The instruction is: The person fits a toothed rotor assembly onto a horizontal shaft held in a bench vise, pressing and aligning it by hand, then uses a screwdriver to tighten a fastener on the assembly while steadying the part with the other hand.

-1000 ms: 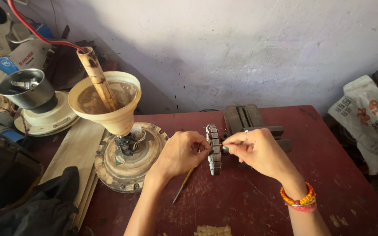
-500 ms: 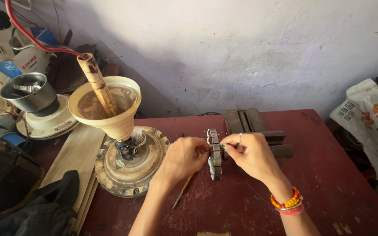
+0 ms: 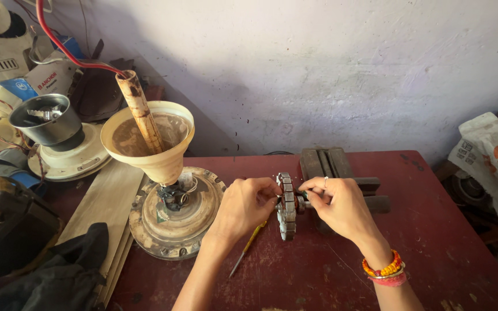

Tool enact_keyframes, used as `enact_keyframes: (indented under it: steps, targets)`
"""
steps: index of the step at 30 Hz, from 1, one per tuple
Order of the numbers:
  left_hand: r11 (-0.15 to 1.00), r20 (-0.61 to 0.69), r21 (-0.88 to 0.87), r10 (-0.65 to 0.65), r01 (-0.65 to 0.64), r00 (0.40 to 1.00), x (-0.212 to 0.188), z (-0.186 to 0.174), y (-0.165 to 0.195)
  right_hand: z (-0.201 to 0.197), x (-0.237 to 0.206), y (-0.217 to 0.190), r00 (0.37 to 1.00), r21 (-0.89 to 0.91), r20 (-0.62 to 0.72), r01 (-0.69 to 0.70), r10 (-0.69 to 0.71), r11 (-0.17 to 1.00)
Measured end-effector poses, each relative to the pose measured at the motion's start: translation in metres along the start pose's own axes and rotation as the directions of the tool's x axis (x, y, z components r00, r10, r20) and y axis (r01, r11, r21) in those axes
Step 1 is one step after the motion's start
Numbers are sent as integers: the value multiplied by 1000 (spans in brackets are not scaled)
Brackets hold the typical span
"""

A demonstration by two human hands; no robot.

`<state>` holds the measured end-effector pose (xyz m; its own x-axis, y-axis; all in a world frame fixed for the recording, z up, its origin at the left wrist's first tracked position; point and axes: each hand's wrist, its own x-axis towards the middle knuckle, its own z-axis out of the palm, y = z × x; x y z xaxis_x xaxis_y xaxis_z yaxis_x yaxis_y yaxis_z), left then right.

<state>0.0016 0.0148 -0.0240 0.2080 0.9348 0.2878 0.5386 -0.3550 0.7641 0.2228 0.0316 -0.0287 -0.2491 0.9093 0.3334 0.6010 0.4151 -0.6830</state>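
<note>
A round metal stator (image 3: 286, 208) with slotted teeth stands on its edge on the red table (image 3: 433, 242). My left hand (image 3: 243, 206) grips its left side, fingers curled around the rim. My right hand (image 3: 336, 204), with a ring and orange bangles at the wrist, pinches the short shaft at the stator's right face. A yellow-handled screwdriver (image 3: 248, 247) lies on the table under my left wrist.
A ceiling fan motor (image 3: 175, 216) with cream cup and brown rod (image 3: 140, 112) sits at left. Dark metal bars (image 3: 332, 164) lie behind my hands. A mixer jar (image 3: 47, 121), wooden boards (image 3: 105, 201), black cloth (image 3: 59, 276) and a printed sack (image 3: 491, 155) surround the table.
Both hands stay on the stator with only small finger shifts. The view has drifted slightly; nothing was let go.
</note>
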Motion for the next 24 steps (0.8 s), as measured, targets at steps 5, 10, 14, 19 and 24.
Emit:
enact_keyframes:
  steps: [5, 10, 14, 19, 24]
  targets:
    - [999, -59, -39, -19, 17, 998, 0, 5, 6, -3, -1, -2, 996, -32, 49, -70, 72, 997]
    - [999, -103, -37, -7, 4, 995, 1, 8, 8, -3, 0, -5, 993, -67, 58, -100, 104, 993]
    - [998, -99, -54, -24, 18, 995, 1, 8, 3, -5, 1, -5, 983, -156, 125, -117, 137, 981]
    - [997, -93, -74, -13, 6, 996, 2, 7, -4, -14, -2, -6, 971, -192, 171, -133, 167, 972]
    - [990, -19, -137, 38, -41, 999, 2, -2, 0, -16, -3, -13, 953, -210, 236, -139, 188, 968]
